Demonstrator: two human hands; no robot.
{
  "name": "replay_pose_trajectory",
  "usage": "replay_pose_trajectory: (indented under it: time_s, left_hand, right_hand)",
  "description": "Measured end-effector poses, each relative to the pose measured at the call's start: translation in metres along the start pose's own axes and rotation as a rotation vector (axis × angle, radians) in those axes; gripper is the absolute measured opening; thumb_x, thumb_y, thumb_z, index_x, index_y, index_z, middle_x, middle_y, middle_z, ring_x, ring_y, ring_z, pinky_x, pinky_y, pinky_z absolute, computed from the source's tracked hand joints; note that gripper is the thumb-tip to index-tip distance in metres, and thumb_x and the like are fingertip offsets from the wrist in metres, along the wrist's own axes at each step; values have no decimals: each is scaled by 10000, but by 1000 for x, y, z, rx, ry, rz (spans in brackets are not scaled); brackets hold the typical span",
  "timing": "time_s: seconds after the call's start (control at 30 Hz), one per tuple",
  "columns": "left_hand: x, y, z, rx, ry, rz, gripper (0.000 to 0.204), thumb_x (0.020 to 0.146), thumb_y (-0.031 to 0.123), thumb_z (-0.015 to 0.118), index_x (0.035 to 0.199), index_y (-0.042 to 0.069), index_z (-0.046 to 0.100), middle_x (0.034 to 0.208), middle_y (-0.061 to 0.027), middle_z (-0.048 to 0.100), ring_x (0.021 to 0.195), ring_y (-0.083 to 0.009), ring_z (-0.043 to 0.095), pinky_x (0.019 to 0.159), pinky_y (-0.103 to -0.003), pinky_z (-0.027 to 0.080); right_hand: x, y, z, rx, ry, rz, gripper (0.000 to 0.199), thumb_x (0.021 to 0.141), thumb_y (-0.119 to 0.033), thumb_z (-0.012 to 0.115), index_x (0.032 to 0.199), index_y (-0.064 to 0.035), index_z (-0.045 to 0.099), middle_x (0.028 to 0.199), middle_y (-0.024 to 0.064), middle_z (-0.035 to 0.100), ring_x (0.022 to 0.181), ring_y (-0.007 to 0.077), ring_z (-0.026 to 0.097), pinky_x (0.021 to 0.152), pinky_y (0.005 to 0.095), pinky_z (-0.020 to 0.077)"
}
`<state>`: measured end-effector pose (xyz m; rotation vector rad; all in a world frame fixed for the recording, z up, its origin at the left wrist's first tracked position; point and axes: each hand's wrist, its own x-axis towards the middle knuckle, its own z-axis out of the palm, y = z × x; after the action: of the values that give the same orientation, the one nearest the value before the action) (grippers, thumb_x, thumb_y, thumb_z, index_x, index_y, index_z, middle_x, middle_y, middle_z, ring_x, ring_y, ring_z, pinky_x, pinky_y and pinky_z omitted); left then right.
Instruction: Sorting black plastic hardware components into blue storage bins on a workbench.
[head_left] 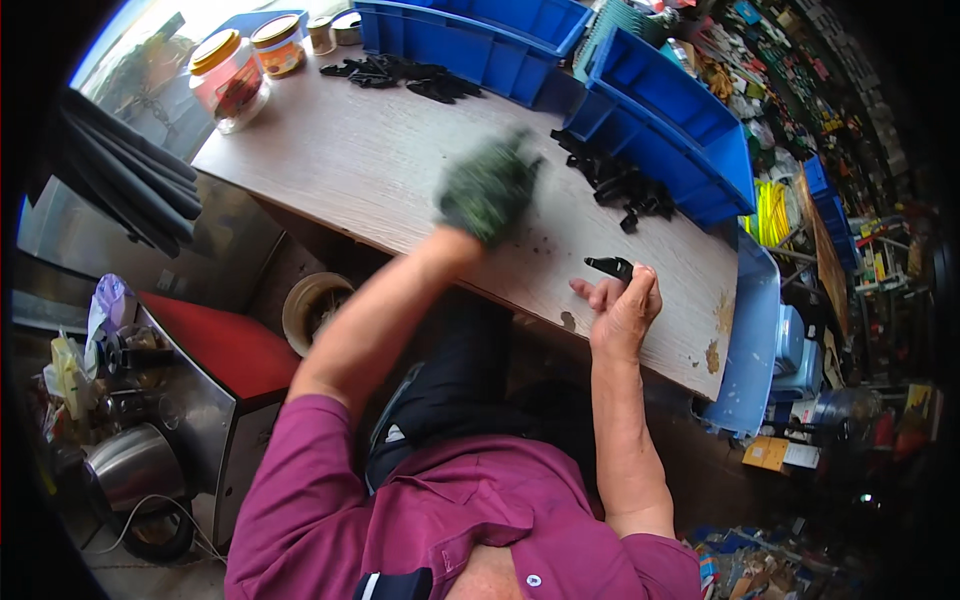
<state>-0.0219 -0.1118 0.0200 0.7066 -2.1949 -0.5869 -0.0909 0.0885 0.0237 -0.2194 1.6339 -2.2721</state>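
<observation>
Workshop clutter [790, 70] lies beyond a pale bench [340, 160]. Blue bins [450, 62] stand along the bench's far edge; lidded jars [228, 85] sit at its far left corner. Loose heaps of black parts [622, 185] lie toward its far side. Over the bench's middle, the gloved left hand [488, 190] is blurred, its grip impossible to tell. Above the bench's near right side, the bare right hand [623, 308] pinches a small black piece [608, 266] between thumb and fingers.

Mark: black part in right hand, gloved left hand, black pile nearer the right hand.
Black part [612, 267]: head view, middle of its visible body.
Gloved left hand [490, 188]: head view, middle of the blurred glove.
Black pile [620, 184]: head view, middle of the heap.
</observation>
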Motion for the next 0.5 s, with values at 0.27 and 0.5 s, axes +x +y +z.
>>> replay_pose_trajectory:
  time_s: [0.27, 0.5]
  left_hand:
    - [71, -116, -36, 508, -7, -38, 326, 921, 352, 592, 1169, 144, 635, 1130, -216, 647, 1024, -430, 614, 843, -534, 513]
    - [32, -68, -44, 520, -192, 143, 284, 908, 182, 554, 1169, 115, 642, 1071, -183, 654, 1007, -405, 616, 808, -513, 532]
  right_hand:
    - [36, -21, -11, -9, 294, 184, 302, 938, -330, 509, 782, -90, 411, 471, 10, 267, 412, 175, 361, 597, 553, 574]
    - [103, -63, -109, -52, 749, -37, 381, 894, -345, 654, 1005, 0, 538, 502, 55, 331, 411, 207, 433, 624, 553, 609]
